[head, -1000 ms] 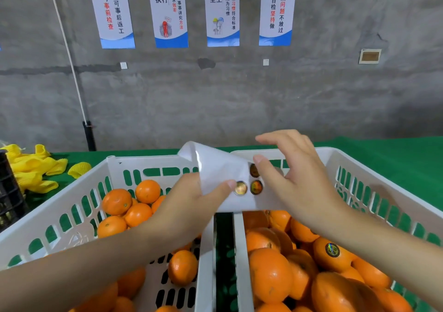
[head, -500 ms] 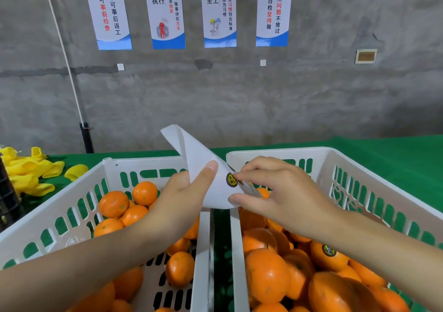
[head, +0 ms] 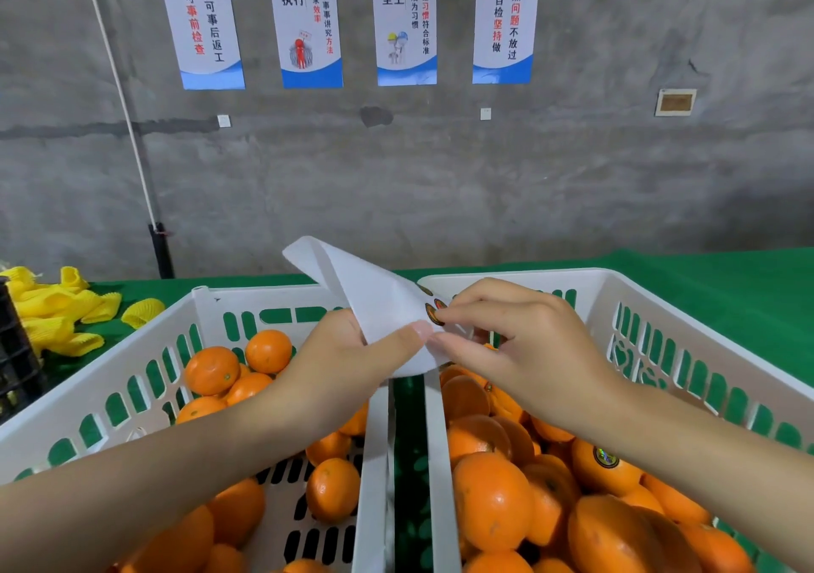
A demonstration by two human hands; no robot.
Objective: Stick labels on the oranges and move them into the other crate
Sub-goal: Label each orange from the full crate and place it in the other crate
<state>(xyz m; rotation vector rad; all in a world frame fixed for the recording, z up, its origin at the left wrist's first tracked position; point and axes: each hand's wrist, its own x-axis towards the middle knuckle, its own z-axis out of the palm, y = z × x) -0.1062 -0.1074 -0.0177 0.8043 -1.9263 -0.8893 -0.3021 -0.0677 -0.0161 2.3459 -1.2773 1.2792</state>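
Nearest, the right crate [head: 660,290] is heaped with oranges [head: 489,497], one of them already wearing a round sticker [head: 605,458]. The left crate [head: 132,352] holds a thinner scatter of fruit [head: 211,370] with no stickers that show.

Above the gap between the crates, the left hand [head: 339,352] grips a folded white label sheet [head: 374,299], thumb clamped on its near face. The right hand [head: 519,343] has thumb and forefinger closed together at the sheet's right edge, on a dark round label [head: 434,314]. Whether the label has lifted from the backing cannot be told.

The step looks like peeling one label. It would go best with the left thumb pressing the sheet taut just beside the label, and the right fingertips catching only its rim and rolling it off slowly, so the glue side does not fold onto itself or a neighbouring label.

Farther off lie the green worktop [head: 727,281] and yellow foam nets [head: 53,308] at far left.
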